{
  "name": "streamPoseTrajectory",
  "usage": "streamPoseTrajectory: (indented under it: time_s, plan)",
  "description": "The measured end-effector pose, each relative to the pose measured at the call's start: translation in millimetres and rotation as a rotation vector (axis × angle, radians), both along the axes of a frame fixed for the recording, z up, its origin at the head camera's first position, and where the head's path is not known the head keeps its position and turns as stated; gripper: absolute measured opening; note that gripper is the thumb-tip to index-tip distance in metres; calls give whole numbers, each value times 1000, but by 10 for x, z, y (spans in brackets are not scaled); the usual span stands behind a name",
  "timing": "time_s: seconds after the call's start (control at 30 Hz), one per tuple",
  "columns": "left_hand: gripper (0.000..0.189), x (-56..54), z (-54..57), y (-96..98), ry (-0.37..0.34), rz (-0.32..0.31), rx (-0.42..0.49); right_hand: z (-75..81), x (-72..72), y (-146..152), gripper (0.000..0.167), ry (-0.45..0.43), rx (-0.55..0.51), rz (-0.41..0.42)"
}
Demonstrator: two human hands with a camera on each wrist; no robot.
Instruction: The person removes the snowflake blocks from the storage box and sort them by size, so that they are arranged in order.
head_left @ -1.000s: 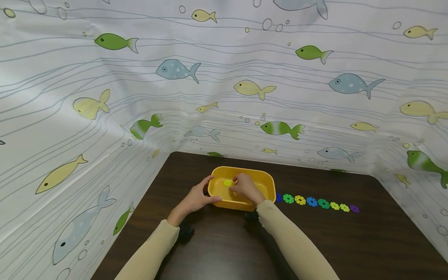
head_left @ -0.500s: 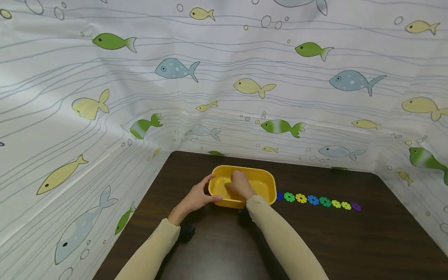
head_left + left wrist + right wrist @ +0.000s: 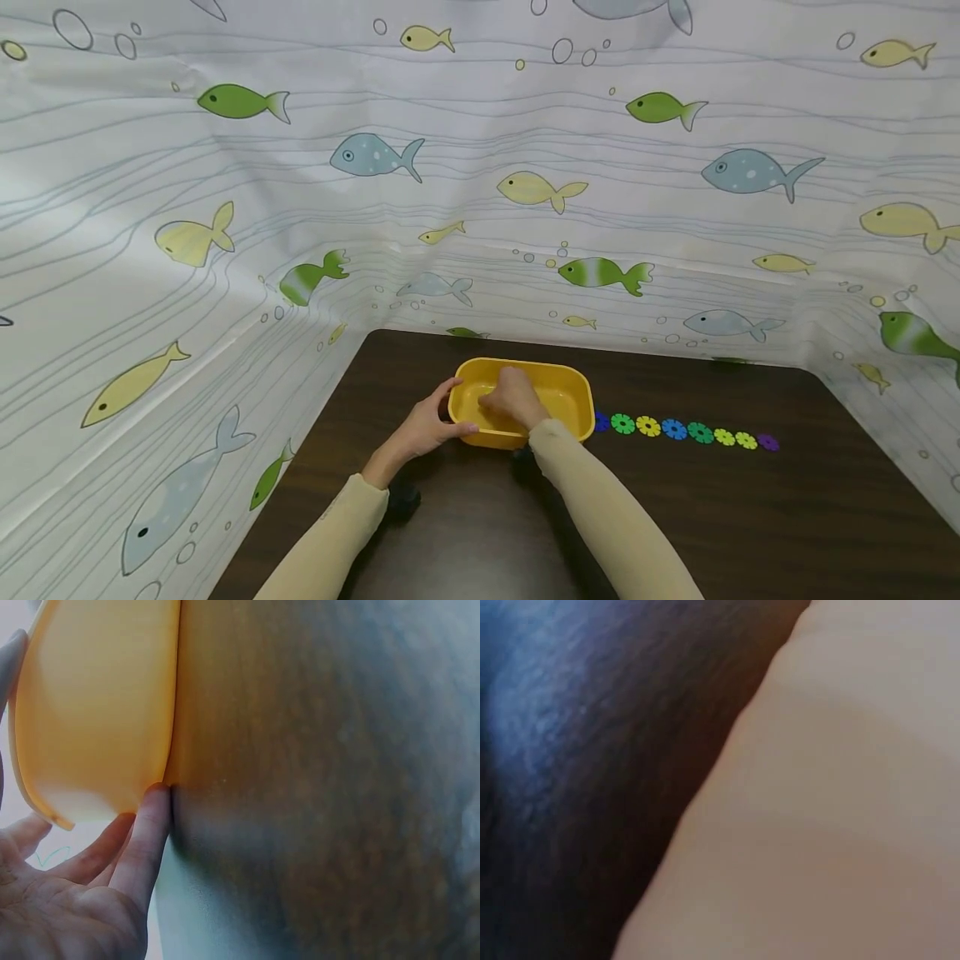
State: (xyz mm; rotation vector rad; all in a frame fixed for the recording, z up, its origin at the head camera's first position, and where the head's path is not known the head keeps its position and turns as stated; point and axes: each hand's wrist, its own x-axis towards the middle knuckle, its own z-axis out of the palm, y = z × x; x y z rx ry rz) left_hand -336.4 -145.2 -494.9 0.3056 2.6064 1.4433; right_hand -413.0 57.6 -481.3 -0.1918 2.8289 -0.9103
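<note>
A yellow plastic tub (image 3: 558,408) sits on the dark table. My left hand (image 3: 422,427) grips its left end, the thumb along the front side and fingers round the end; the left wrist view shows fingers (image 3: 146,840) against the tub wall (image 3: 97,712). My right hand (image 3: 513,396) reaches down inside the tub with bent fingers, their tips hidden; I cannot tell what they hold. Right of the tub lies a row of flower-shaped plastic discs, among them a green disc (image 3: 622,423), a blue disc (image 3: 673,429) and a purple disc (image 3: 768,442).
The brown table (image 3: 480,525) stands against a white fish-print sheet (image 3: 465,192) at the back and sides. Dark wrist mounts show under both wrists. The right wrist view holds mostly a pale sleeve (image 3: 817,810) close up.
The right hand has moved slightly left inside the tub, and the yellow-green disc seen there earlier is now hidden. The left hand keeps its grip, and the row of discs stays put.
</note>
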Motion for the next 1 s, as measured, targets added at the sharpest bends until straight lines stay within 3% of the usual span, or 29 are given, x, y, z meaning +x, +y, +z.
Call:
streamPoseTrajectory:
  time_s: [0.2, 0.37, 0.63, 1.0]
  plan:
    - [93, 7, -4, 18, 4, -1, 2, -137, -110, 49, 35, -6, -32, -9]
    - [92, 15, 19, 38, 5, 0, -11, -163, -114, 108, 33, 0, -55, -5]
    - [92, 17, 15, 41, 2, 11, -16, 43, 105, 246, 31, 24, -60, 4]
    - [96, 26, -13, 5, 7, 2, 6, 188, 370, 522, 54, 127, -67, 16]
